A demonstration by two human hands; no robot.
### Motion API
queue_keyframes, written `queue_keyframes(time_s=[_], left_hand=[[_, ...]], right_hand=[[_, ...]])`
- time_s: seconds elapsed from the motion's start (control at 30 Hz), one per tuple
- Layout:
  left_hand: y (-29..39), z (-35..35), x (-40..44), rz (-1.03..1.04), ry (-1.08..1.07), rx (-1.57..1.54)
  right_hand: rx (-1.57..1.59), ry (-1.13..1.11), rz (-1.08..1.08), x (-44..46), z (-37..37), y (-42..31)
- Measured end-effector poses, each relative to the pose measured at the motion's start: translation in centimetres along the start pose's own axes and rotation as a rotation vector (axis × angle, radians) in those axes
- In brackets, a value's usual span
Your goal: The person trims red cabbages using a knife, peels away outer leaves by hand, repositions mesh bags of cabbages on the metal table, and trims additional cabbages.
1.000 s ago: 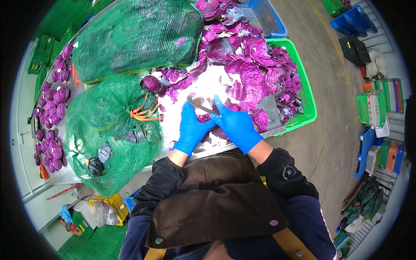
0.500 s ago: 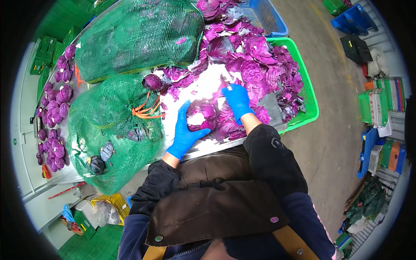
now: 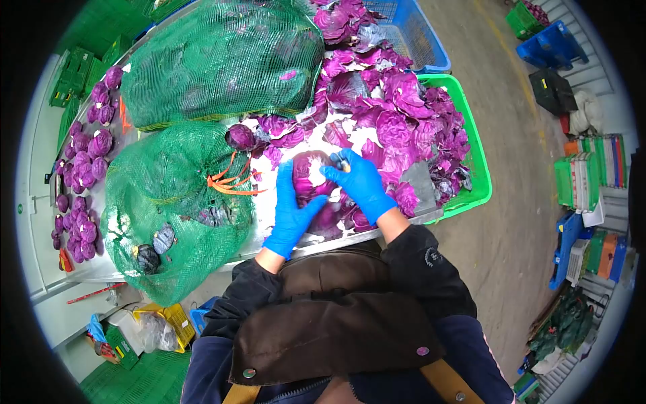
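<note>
My left hand (image 3: 293, 212), in a blue glove, cups a red cabbage (image 3: 306, 176) from the left and below, thumb along its near side. My right hand (image 3: 362, 183), gloved too, is at the cabbage's upper right side with its fingers bent closed. Something small sticks out at those fingertips, too small and covered to name. Loose purple cabbage leaves (image 3: 397, 128) lie heaped to the right of both hands. A smaller red cabbage (image 3: 240, 137) rests on the table up and left of them.
Two green mesh sacks (image 3: 219, 67) lie on the metal table at left and back. Several trimmed cabbages (image 3: 81, 161) stand along its far left. A green crate (image 3: 479, 161) full of leaves is at the right edge, with a blue crate (image 3: 420, 40) behind.
My right hand has come left from over the leaves to the side of the cabbage. The cabbage has tilted or turned a little in my left hand.
</note>
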State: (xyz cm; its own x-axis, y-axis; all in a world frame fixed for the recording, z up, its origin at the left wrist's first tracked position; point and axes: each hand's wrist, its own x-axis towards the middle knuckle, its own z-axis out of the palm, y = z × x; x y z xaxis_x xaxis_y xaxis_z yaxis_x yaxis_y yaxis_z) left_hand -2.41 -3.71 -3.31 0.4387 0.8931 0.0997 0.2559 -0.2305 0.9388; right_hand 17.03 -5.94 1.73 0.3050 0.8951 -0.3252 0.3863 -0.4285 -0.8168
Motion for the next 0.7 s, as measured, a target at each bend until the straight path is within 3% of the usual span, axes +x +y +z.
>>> queue_keyframes(time_s=[0.03,0.2,0.27,0.37,0.5,0.63,0.7], left_hand=[[1.5,0.8,0.7,0.079,0.095,0.251],[2.0,-0.3,3.8,-0.079,-0.015,0.229],[1.9,-0.5,4.7,-0.104,-0.061,0.214],[2.1,-0.5,5.2,-0.162,-0.093,0.179],[2.0,-0.6,5.8,-0.133,-0.14,0.347],[2.1,-0.6,5.5,-0.126,-0.12,0.197],[2.9,-0.4,4.1,0.008,-0.177,0.448]], right_hand=[[0.01,0.022,-0.007,-0.4,0.7,0.5],[-0.163,0.156,-0.109,-1.3,0.1,-0.9],[-0.587,0.045,-0.223,-1.4,0.0,-1.0],[-0.561,0.033,-0.337,-1.4,0.7,-0.2],[-0.651,-0.002,-0.313,-0.2,0.5,-0.7],[-0.652,0.037,-0.347,1.8,-0.3,-1.4],[-0.342,-0.022,0.002,4.1,-2.5,-2.3]])
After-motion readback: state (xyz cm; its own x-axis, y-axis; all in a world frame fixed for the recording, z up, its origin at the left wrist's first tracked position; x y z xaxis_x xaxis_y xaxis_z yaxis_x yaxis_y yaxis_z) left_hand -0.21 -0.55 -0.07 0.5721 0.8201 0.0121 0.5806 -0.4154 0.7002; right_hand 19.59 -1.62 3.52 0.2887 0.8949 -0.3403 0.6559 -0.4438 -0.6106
